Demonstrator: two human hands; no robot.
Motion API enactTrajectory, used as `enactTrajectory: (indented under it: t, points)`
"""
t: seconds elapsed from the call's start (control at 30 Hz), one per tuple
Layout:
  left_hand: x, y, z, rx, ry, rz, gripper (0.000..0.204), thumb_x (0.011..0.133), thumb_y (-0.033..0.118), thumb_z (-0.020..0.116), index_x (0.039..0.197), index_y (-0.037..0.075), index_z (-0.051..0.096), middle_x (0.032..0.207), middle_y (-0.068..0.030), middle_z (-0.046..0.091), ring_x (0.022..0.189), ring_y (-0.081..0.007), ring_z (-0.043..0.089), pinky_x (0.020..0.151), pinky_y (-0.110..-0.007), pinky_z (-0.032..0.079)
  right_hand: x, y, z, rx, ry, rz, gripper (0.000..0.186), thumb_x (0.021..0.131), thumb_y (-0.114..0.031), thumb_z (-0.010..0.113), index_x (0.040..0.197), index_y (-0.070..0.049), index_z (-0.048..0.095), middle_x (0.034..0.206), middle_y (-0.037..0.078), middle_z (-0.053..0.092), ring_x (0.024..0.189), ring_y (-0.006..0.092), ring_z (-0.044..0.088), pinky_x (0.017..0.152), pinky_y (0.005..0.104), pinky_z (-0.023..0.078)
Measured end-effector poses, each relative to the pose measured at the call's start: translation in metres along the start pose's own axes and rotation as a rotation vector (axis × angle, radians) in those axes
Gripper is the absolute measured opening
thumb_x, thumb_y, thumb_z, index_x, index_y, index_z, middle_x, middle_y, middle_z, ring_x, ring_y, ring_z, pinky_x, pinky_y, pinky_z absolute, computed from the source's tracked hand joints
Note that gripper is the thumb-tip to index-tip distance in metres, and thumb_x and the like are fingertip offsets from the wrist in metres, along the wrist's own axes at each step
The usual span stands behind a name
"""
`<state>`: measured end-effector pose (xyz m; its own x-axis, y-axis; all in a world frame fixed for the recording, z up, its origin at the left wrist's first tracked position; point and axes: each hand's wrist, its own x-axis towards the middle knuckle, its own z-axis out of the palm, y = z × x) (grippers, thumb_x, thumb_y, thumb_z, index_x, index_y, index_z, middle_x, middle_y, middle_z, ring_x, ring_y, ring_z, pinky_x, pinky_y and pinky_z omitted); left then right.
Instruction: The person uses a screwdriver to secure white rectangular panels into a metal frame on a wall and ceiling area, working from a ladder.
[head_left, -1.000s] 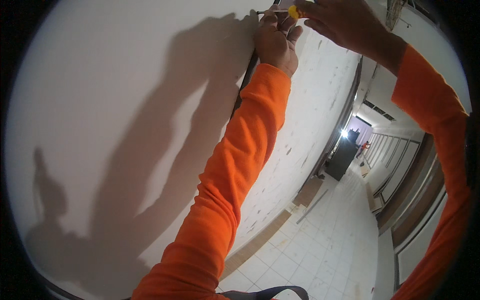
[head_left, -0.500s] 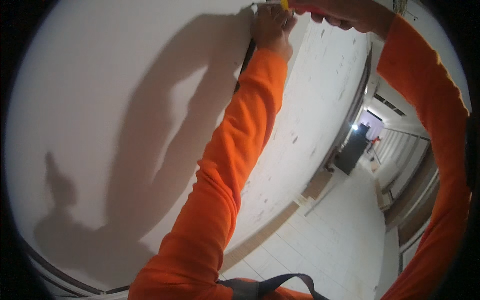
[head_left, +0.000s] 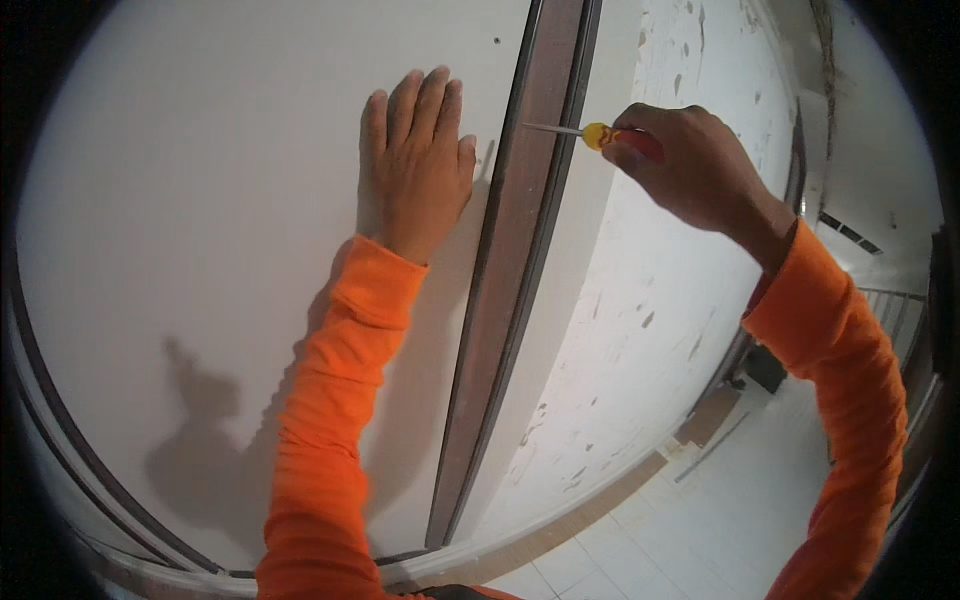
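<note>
My left hand (head_left: 420, 160) lies flat on a pale wall panel (head_left: 240, 180), its fingers stretched upward and holding nothing. To its right, my right hand (head_left: 690, 165) grips a screwdriver (head_left: 597, 136) with a red and yellow handle. The metal shaft points left, across a brown strip with dark edges (head_left: 520, 220) that runs up the wall. Whether the tip touches the strip I cannot tell. A small dark spot (head_left: 497, 41) marks the panel above my left hand.
Right of the strip continues a white wall (head_left: 640, 270) with scattered patchy marks. Pale floor tiles (head_left: 640, 520) lie below at the right, with a brown band along the wall's foot. A dark frame edge (head_left: 90, 470) curves along the lower left. Ceiling vents (head_left: 850, 233) show at upper right.
My hands were together high up at the strip's top. Now they are lower in view and apart: the left flat on the panel, the right holding the screwdriver near the strip.
</note>
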<state>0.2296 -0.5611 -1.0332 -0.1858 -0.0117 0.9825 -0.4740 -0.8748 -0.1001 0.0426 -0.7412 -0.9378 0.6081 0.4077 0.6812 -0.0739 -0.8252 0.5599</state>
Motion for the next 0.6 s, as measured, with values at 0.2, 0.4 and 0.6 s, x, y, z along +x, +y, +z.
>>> enactTrajectory:
  t: [0.2,0.4,0.6]
  points:
    - [0.047,-0.024,0.022,0.197,0.108,0.229,0.044,0.097,0.031,0.05,0.136,0.011,0.051,0.146,-0.0063,0.045,0.139,-0.025,0.036,0.117,-0.05,0.02,-0.007,0.002,0.05,0.136,0.139,-0.052,0.029,0.095,-0.029,0.06,0.11,-0.004,0.065,0.08,0.011,0.071,0.065,0.0207,0.069,0.06,0.0317,0.057]
    - [0.068,-0.005,0.003,0.21,0.097,0.302,0.048,0.093,0.032,0.053,0.133,0.006,0.054,0.138,-0.0181,0.049,0.132,-0.0349,0.04,0.113,-0.054,0.023,0.017,0.025,0.061,0.19,0.373,-0.096,0.036,0.092,-0.026,0.064,0.122,-0.006,0.058,0.086,0.016,0.071,0.07,0.0223,0.071,0.059,0.0311,0.059]
    - [0.064,-0.033,0.022,-0.074,0.196,0.2,0.028,0.095,0.018,0.05,0.117,0.006,0.064,0.126,-0.0081,0.061,0.119,-0.0251,0.054,0.103,-0.042,0.04,0.044,0.044,0.038,0.095,0.575,-0.239,0.023,0.093,-0.024,0.063,0.106,-0.005,0.069,0.087,0.01,0.07,0.073,0.0185,0.068,0.069,0.0313,0.056]
